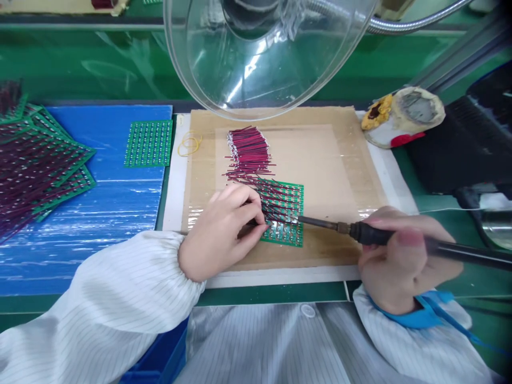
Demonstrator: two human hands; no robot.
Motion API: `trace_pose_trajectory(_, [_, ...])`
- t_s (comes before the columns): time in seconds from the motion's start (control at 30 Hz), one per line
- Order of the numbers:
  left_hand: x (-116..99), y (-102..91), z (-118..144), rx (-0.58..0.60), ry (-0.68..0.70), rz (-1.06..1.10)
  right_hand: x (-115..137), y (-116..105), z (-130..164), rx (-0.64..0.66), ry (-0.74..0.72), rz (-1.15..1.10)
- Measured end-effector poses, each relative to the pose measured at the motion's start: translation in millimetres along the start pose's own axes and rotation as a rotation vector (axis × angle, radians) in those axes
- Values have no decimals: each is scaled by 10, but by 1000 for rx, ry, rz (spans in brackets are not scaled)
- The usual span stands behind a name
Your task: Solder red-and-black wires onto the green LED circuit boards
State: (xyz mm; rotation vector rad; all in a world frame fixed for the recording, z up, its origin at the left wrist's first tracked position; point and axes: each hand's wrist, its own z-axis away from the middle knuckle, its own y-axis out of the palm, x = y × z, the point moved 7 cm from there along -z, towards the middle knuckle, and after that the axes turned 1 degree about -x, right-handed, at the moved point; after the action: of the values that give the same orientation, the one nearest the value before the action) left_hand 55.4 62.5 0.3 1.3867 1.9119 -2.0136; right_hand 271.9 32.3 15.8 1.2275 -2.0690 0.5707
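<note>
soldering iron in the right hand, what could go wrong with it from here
If it is hot, the soldering iron might burn the left hand, whose fingertips are close to its tip. It could also scorch the dark red wires crowded across the green circuit board beside the tip. A slip of the right hand might touch a neighbouring pad.

Right hand (406,256) holds a soldering iron (342,228) at a green board (285,233)
</note>
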Motion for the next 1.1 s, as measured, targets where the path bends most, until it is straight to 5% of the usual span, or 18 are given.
trace_pose_trajectory(0.23, [215,-317,-417,-76,45,-245,-42,-98,31,-67,59,67])
trace_pose_trajectory(0.4, [456,-277,-699,-28,37,-284,-76,-158,67,-35,145,59])
trace_pose_trajectory(0.83, [433,-375,-556,-276,43,26,-119,-163,52,-53,178,67])
trace_pose_trajectory(1.1, [80,-167,-213,-124,72,167,-75,-219,50,-80,80,71])
